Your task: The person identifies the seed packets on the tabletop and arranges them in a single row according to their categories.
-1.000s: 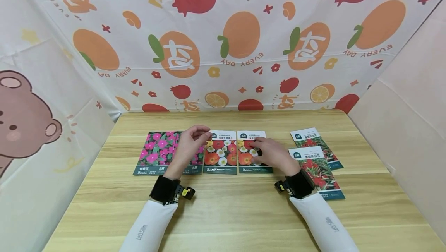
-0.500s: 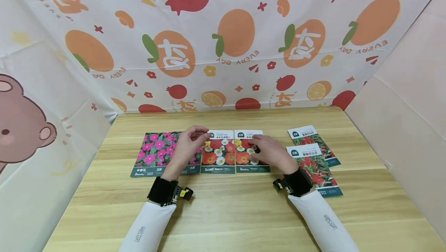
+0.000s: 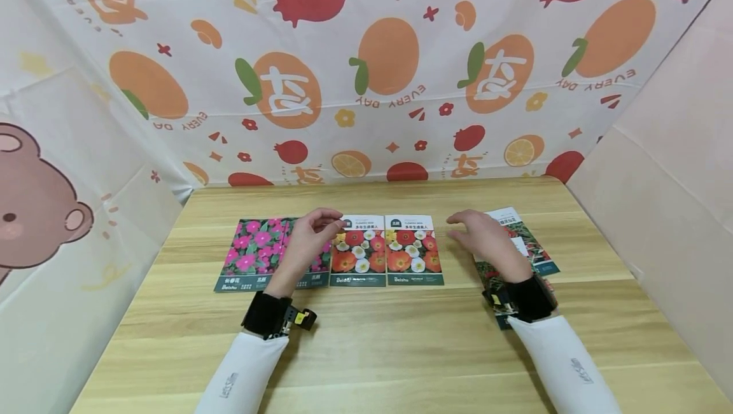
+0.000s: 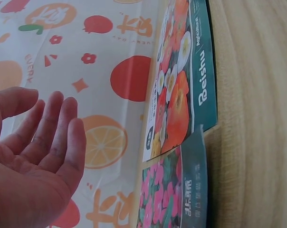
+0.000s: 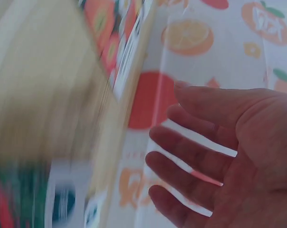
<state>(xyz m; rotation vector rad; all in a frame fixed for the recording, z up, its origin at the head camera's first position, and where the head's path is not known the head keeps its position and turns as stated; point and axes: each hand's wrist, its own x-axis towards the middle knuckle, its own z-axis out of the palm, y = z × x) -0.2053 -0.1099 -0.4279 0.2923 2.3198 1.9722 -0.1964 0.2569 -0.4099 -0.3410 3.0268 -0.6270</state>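
Several seed packets lie in a row on the wooden table [image 3: 366, 344]. My left hand [image 3: 312, 236] hovers over the pink-flower packet [image 3: 254, 254], fingers loosely curled and holding nothing; the left wrist view shows its relaxed palm [image 4: 34, 156] beside the packets [image 4: 181, 95]. Two packets with red, orange and white flowers [image 3: 361, 250] [image 3: 413, 250] lie side by side in the middle. My right hand [image 3: 483, 236] hovers above the red-plant packets [image 3: 529, 242] at the right, fingers spread and empty, as the blurred right wrist view [image 5: 215, 156] shows.
Fruit-print cloth [image 3: 366, 70] hangs behind the table, a bear-print sheet [image 3: 46, 210] stands at the left and a plain pale panel [image 3: 670, 198] at the right. Bare wood lies between the packets and the front edge.
My right hand has let go of the right-hand flower packet and swung right, over the red-plant packets. The left hand has stayed put.
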